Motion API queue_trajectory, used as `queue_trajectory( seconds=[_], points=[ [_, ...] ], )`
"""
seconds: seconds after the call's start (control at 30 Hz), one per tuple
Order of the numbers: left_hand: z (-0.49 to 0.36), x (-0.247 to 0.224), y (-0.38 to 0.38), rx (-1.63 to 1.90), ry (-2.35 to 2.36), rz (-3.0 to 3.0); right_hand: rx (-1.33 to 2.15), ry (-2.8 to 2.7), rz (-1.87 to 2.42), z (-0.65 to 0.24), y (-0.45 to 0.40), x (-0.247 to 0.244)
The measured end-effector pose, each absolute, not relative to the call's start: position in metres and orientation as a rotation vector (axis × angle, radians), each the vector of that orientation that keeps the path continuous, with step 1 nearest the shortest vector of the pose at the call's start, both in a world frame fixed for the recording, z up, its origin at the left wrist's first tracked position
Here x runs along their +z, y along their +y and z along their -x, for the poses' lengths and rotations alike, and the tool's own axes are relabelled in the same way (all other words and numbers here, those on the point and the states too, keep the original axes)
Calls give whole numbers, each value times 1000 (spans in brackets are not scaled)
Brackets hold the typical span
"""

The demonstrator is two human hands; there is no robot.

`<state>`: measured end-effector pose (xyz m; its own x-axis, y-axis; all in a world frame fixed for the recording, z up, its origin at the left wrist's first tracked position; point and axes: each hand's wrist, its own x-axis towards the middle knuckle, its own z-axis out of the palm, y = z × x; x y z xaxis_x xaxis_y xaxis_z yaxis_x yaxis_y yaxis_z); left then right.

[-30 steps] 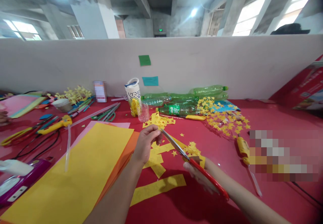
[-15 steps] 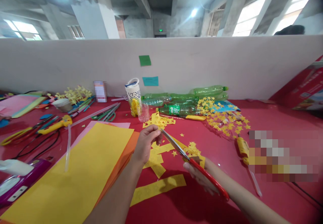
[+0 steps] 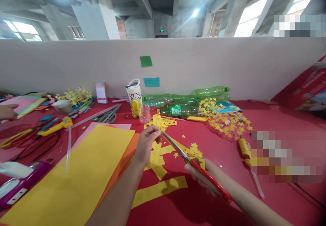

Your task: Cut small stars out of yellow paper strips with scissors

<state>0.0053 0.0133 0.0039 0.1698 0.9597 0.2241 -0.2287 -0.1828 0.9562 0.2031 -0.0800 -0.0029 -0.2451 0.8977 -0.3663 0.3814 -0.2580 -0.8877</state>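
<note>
I am holding the red scissors point(image 3: 201, 171) in the right hand point(image 3: 203, 182), its grip closing around the handles, and I am pointing the blades at the left hand point(image 3: 147, 142). The left thumb and fingers are bunching narrowly right by the scissors' tips; I cannot tell from here whether they are meeting or pinching something small.

Beneath and around the scissors, scraps of yellow paper point(image 3: 158, 161) are lying on the red table point(image 3: 282, 120), and a long yellow strip point(image 3: 160, 190) is lying on the near side. A loose star point(image 3: 176, 155) is resting just left of the blades, while a heap of cut stars point(image 3: 193, 149) is sitting just beyond the handles. More stars are piling up past the scissors' tips, and a wide spread of stars point(image 3: 236, 119) is lying beyond and to the right.

Left of the scissors, a big yellow sheet point(image 3: 76, 171) is partly covering an orange sheet point(image 3: 129, 151). Beyond the scissors, a green bottle point(image 3: 183, 110) is lying on its side and a white cup point(image 3: 134, 89) is standing upright. Well to the scissors' right, I am seeing a yellow glue gun point(image 3: 245, 151); far to their left, another person's hand point(image 3: 8, 112) is showing over coloured paper point(image 3: 28, 106).
</note>
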Motion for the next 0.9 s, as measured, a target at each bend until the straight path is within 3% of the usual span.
queue_trajectory(
  seconds=[0.9],
  points=[
    [-14, 1, 9, 1328, 725, -1254, 1487, -1533, 1550, -191, -86, 6]
  ],
)
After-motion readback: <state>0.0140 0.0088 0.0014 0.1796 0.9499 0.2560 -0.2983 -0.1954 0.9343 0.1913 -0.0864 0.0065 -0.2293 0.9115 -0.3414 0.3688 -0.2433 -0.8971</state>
